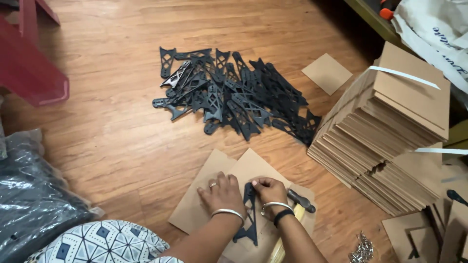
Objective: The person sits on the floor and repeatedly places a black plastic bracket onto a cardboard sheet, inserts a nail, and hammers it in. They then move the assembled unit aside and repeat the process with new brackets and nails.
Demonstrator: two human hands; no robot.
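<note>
A flat black lattice frame arm (249, 220) lies on brown cardboard sheets (213, 164) on the wooden floor. My left hand (222, 192), with a ring and a bangle, presses flat beside the arm's upper end. My right hand (269, 191), wearing a bangle and a black band, pinches the top of that arm with its fingertips. A hammer (301, 199) with a dark head and pale wooden handle lies just right of my right hand, partly under my forearm.
A heap of similar black frame arms (234, 92) lies farther out on the floor. A tall leaning stack of cardboard sheets (390, 131) stands at right, one loose sheet (326, 73) behind it. Small metal fasteners (361, 252) lie at lower right. A red stool (29, 63) is at upper left, a black plastic bag (34, 195) at left.
</note>
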